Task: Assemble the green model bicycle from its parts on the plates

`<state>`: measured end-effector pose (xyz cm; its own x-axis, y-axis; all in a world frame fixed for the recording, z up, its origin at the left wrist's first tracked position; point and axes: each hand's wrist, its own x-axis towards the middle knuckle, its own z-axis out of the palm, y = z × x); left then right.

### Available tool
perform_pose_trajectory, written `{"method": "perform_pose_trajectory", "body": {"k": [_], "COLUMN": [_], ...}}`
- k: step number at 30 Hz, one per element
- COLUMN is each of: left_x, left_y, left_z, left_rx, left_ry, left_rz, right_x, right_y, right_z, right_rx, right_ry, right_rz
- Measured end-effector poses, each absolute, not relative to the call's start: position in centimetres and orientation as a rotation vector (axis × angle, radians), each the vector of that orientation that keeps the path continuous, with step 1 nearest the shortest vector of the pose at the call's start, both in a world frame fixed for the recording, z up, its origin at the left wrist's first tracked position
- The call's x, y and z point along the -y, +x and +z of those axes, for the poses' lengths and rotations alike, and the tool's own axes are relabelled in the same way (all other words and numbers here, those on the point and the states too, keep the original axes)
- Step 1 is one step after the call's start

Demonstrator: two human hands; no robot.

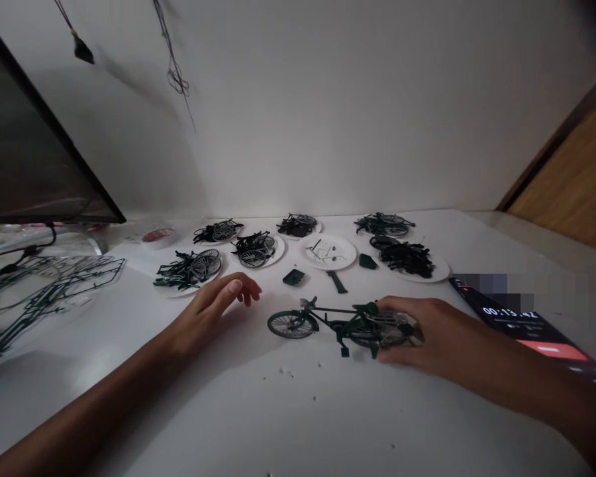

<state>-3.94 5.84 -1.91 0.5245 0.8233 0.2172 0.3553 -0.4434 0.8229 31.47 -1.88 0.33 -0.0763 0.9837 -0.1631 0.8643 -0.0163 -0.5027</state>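
Observation:
A small dark green model bicycle (328, 321) lies on the white table with its front wheel to the left. My right hand (427, 331) grips its rear end, thumb and fingers around the back wheel and rack. To the left of the front wheel, my left hand (228, 295) hovers with fingers loosely curved and apart, holding nothing. Just beyond the bicycle are a green tray-like part (293, 277), a green flat strip (337, 282) and another green piece (367, 261).
Paper plates with dark bicycle parts (407, 258) stand along the back; one plate (350, 262) holds thin pale pieces. Green part frames (49, 291) lie at the left below a screen (30, 132). A phone with a timer (526, 324) lies at the right. Tiny scraps (287, 372) dot the front.

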Motion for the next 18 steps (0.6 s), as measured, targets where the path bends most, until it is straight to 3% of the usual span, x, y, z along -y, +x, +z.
{"method": "perform_pose_trajectory", "body": {"k": [3,18], "left_x": [-5.7,-4.6], "left_y": [-3.8,-2.0], "left_z": [-1.6,-1.3], "left_rx": [-1.009,-1.018], "left_ry": [2.088,2.399], "left_rz": [0.745,0.563], "right_x": [2.1,4.0], "right_y": [32.3,34.1], "right_z": [0.3,0.6], "right_rx": [2.052,2.167], "right_ry": [-1.977,-2.128], "right_rz": [0.579,0.511]}}
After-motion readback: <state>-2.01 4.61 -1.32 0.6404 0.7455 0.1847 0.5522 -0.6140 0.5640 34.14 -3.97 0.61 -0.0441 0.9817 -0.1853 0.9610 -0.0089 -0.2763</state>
